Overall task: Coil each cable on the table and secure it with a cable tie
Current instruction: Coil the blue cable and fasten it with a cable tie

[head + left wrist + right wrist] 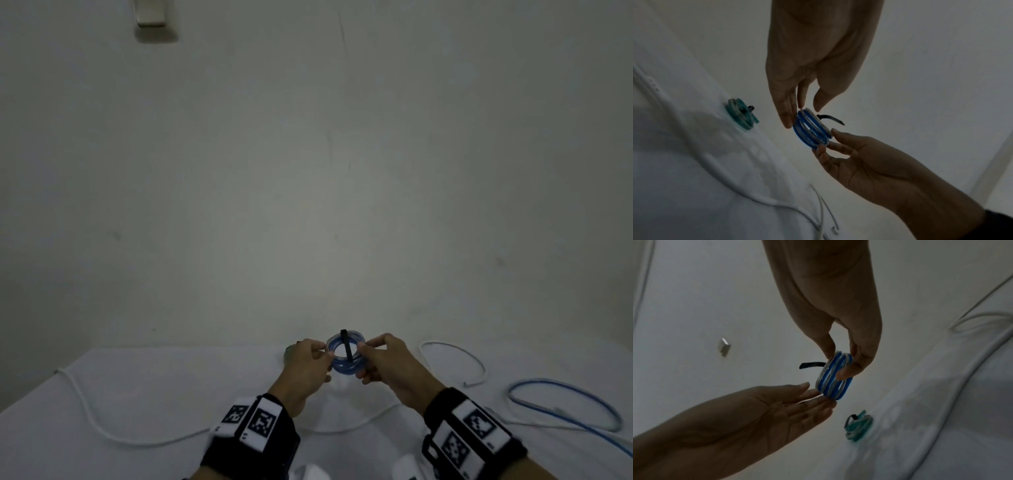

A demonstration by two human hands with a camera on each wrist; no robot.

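A blue and white cable coil (344, 368) is held up above the white table (171, 383), its opening facing me. My left hand (325, 353) pinches its left rim between thumb and straight fingers (786, 116). My right hand (363, 356) pinches the right rim, thumb and fingers (846, 371) curled on the coil (830, 382). A black cable tie (346, 346) runs across the loop, and its free tail (831, 118) sticks out sideways. A green coil (742, 113) with a black tie lies on the table to the left.
A long white cable (102, 431) snakes across the table in front of my wrists. A white loop (476, 363) and a loose blue cable (565, 404) lie to the right. The wall rises just behind the table, with a switch plate (150, 13) high on it.
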